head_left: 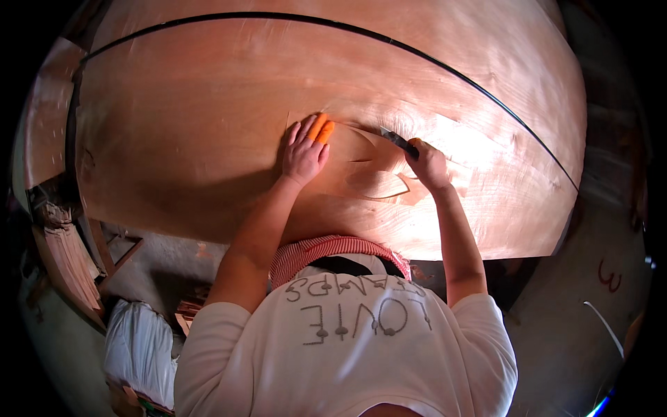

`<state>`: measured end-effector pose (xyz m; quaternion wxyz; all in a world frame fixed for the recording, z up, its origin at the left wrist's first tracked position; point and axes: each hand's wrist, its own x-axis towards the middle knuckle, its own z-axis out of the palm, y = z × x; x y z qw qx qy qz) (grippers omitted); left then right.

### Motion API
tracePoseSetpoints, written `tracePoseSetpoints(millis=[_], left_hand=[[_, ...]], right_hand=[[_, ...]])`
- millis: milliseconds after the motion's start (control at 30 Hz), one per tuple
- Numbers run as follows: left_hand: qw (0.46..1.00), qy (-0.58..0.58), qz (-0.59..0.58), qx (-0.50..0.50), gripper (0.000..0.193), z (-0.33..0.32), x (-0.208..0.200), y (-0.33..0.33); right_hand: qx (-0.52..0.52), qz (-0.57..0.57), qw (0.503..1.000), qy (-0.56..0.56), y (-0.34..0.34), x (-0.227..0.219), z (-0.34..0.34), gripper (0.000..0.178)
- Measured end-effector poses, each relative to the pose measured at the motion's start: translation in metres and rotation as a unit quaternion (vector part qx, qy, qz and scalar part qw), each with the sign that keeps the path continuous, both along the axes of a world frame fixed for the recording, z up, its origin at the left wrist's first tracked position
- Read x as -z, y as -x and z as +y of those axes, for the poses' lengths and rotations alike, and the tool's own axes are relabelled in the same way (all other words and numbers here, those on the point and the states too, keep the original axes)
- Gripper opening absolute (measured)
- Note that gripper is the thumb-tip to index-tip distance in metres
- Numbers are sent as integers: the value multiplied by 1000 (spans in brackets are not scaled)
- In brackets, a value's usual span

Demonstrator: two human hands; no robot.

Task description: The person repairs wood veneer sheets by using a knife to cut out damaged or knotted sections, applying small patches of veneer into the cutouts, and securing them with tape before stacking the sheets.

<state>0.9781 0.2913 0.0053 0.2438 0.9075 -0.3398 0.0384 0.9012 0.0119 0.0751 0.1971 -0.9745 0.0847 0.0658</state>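
My left hand (304, 151) lies flat with fingers stretched on a large sheet of reddish-brown wood veneer (187, 132). Orange covers wrap two of its fingers. In my right hand (428, 167) is a utility knife (399, 142) with a black handle. Its blade points up and left, close to the veneer; whether it touches is hard to tell. Between my hands is a thinner veneer patch (347, 142) with curved cut lines. A loose-looking pointed veneer piece (382, 185) curls up just nearer to me. Bright glare covers the surface beside my right hand.
A thin black strip (333, 23) arcs across the far part of the sheet. At the left, long wood strips (69, 254) stand beside a frame. A white sack (141, 347) sits on the floor at lower left. The sheet's near edge runs close to my waist.
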Motion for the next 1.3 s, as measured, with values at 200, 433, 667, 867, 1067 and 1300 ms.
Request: tracePoseSetpoints(millis=[200,433,667,867,1067,1300], left_hand=[[994,9,0,-109,78,-2,1,2],[985,77,32,-148,83,20,-24,8],[996,59,64,-20,72,16,-46,36],[981,-58,88,161,74,-44,-39,63],[980,-79,60,171,74,-52,-24,69],[959,-189,116,177,72,-60,-5,71]], right_hand=[[-109,23,990,-92,8,-78,27,13],[-36,-71,996,-42,27,-97,27,15],[246,-248,931,107,31,-99,-82,38],[192,-97,977,4,83,-103,-69,31],[196,209,932,-221,213,-48,-24,19],[225,215,850,-426,302,-28,8,23]])
